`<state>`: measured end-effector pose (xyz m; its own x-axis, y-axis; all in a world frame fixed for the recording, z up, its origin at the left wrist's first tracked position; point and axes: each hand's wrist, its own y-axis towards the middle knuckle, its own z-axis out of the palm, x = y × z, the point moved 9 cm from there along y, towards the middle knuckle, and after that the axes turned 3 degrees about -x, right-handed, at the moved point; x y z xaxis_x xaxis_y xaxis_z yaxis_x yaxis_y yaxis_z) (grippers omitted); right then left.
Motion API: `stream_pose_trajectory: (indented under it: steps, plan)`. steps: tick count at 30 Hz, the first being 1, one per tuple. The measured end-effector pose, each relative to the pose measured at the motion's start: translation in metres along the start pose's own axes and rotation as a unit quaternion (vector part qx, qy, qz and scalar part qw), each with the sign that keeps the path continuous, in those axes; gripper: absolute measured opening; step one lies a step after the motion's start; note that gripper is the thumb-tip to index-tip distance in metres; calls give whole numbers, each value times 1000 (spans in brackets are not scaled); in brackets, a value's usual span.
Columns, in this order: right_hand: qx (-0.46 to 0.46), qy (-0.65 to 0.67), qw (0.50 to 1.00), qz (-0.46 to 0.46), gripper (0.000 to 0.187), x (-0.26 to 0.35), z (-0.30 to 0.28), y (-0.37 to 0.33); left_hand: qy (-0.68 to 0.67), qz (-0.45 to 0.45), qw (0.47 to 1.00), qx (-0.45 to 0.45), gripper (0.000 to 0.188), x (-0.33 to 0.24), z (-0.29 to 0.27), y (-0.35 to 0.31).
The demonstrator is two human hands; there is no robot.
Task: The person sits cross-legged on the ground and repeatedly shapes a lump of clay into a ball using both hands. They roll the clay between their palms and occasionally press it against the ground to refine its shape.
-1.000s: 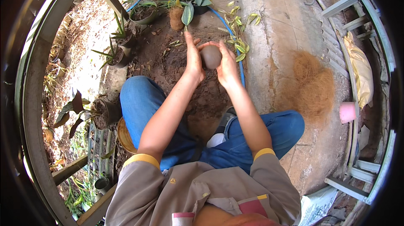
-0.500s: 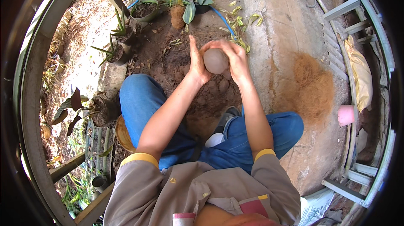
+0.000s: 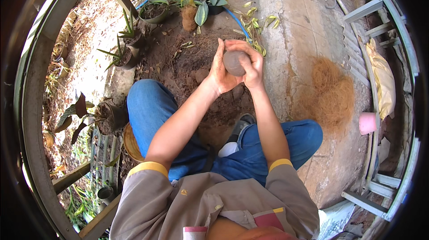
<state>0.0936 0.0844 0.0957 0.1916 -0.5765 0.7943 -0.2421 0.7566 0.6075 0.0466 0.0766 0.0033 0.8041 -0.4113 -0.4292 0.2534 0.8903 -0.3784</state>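
A smooth, round, grey-brown ball of mud (image 3: 233, 64) is cupped between my two hands above the dug soil. My left hand (image 3: 220, 71) wraps its left side and underside, the thumb pointing up and away. Curled over the far and right side is my right hand (image 3: 253, 66), its thumb pressing on the ball's top. Dirt stains both palms and fingers. Beneath them lies dark loose soil (image 3: 228, 106) with clods in it. The far fingers partly hide the ball's edge.
Brown coconut fibre (image 3: 330, 90) lies heaped on the concrete at right, near a pink pot (image 3: 368, 123). Potted plants (image 3: 127, 56) line the left side. At the far end are a fibre-wrapped plant (image 3: 189, 18) and a blue hose (image 3: 237, 20). A metal frame (image 3: 395, 30) stands at right.
Both hands have shifted slightly to the right with the ball. The right hand has turned, and its thumb now lies across the ball's top.
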Motion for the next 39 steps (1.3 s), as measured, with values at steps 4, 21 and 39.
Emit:
stream_pose_trajectory:
  steps: [4, 21, 39]
  plan:
    - [-157, -70, 948, 266, 26, -54, -24, -26, -7, -46, 999, -25, 97, 16, -17, 2]
    - [-40, -95, 957, 271, 42, -58, -1, -23, -69, -20, 996, -52, 78, -3, -34, 6]
    - [-78, -14, 982, 174, 16, -27, 1, -16, -70, -50, 996, -34, 102, 10, -16, -4]
